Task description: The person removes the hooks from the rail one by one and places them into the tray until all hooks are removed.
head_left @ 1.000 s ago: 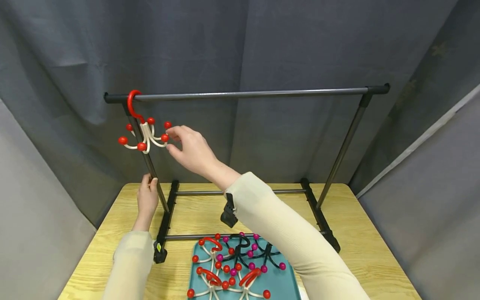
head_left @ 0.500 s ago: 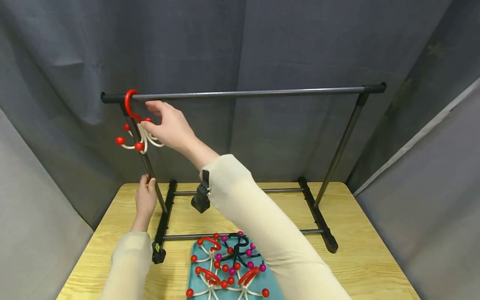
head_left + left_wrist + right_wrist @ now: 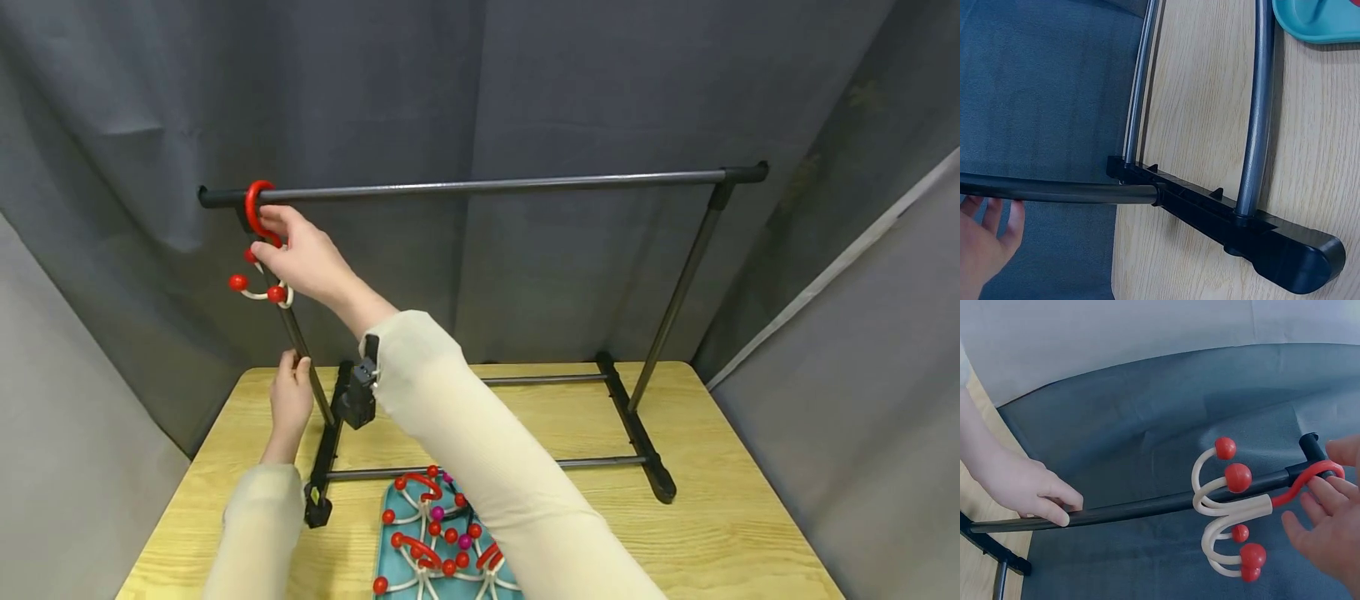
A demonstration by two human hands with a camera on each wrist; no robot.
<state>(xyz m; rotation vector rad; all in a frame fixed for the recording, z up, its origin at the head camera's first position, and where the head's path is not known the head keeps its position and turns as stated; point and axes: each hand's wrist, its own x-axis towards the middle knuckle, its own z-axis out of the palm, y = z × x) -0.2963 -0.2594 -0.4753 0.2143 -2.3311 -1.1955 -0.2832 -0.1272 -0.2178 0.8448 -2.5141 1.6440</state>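
Right hand (image 3: 303, 258) up at the red plastic hook (image 3: 256, 208) of one cream multi-arm hanger with red ball tips (image 3: 1230, 512), fingertips touching it where it hangs on the black metal rack's top rail (image 3: 487, 185); left hand (image 3: 291, 400), below, grips the rack's left upright (image 3: 300, 333). Risk, as judged: a sideways nudge could slip the hook off the rail's near end. Count: one hanger hung, several tangled in the one teal tray (image 3: 386, 521) under the right forearm, number unclear.

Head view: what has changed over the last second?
The right hand rose left from the hanger's red-tipped arms to its red hook on the top bar, fingers now touching the hook. The hanger stayed on the bar; the left hand stayed on the left post.
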